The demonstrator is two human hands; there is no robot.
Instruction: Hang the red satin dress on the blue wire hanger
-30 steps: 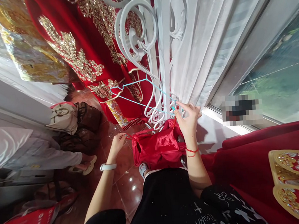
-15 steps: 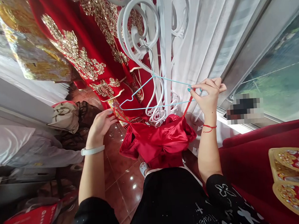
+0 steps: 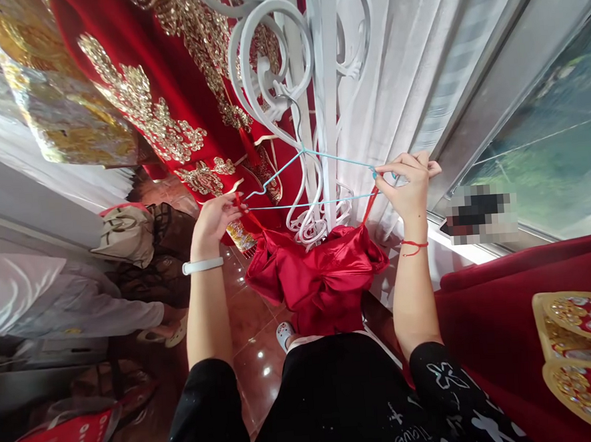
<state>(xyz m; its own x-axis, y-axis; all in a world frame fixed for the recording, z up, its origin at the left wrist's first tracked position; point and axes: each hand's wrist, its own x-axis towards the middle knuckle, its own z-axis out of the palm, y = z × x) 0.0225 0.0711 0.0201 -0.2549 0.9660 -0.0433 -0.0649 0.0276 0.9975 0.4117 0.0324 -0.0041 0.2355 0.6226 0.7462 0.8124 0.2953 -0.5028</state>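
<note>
Pinched around a thin red strap, the left hand (image 3: 215, 216) sits left of centre, pressing that strap against the left tip of a pale blue wire hanger (image 3: 306, 180); whether the strap has cleared the hanger's end cannot be told. Further left, along the frame's left edge, a pale handbag (image 3: 123, 233) and a sleeve in white crowd the tiled floor (image 3: 251, 357). At centre, a red satin garment (image 3: 319, 279) droops below the hanger, bunched, its hem close above the person's black skirt. The hanger's hook catches on a white scrolled metal rack (image 3: 324, 79), with embroidered red gowns (image 3: 166, 75) packed close on its upper left. Right of centre, the right hand (image 3: 407, 186) nips the hanger's right tip and the other strap between fingertips, just beside a white curtain (image 3: 406, 61). Red fabric fills the lower right corner.
</note>
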